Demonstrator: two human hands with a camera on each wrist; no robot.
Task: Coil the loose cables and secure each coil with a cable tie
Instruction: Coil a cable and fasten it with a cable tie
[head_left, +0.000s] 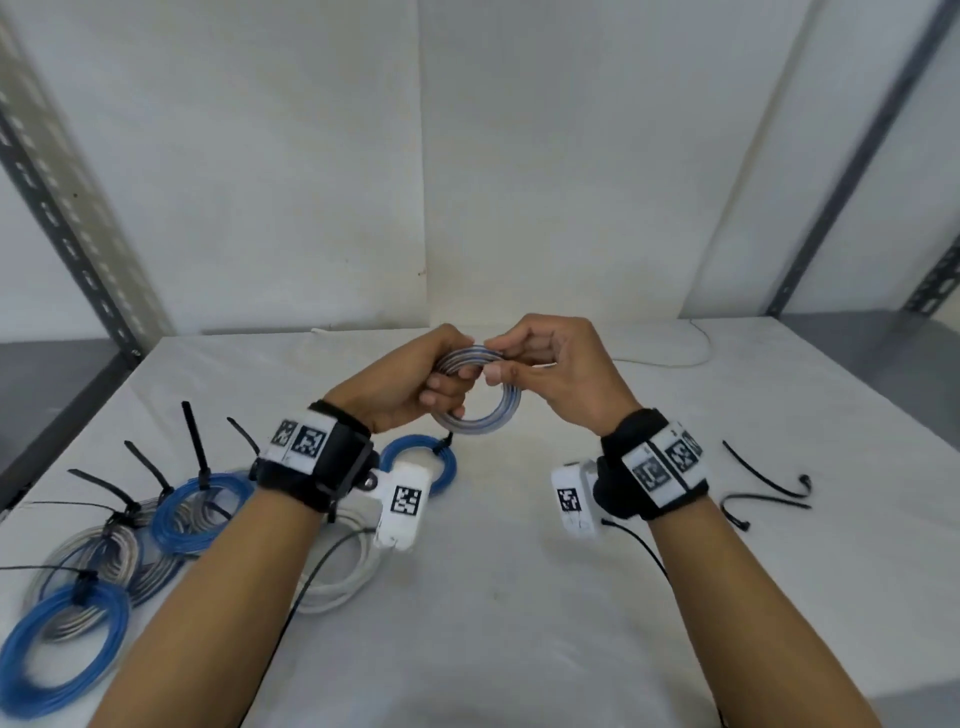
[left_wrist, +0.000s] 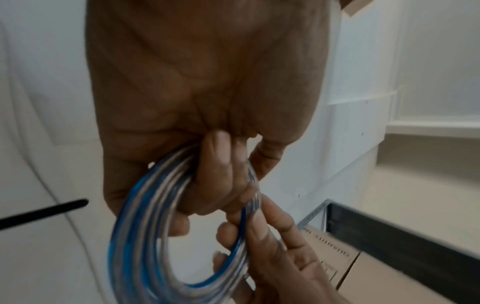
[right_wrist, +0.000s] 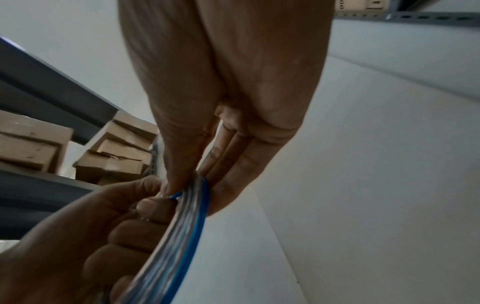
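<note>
both hands (head_left: 415, 379) around coil (head_left: 480, 415), fingertips hidden

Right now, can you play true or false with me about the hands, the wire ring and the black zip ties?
1. Both hands hold one coil. True: the left hand and right hand grip the blue and clear coil above the table.
2. The held coil already has a black tie on it. False: no tie shows on it.
3. Loose cable ties lie on the table by the right arm. True.
4. The tied coils are piled on the person's right. False: they lie on the left.
5. The held coil rests flat on the table. False: it is lifted off it.
</note>
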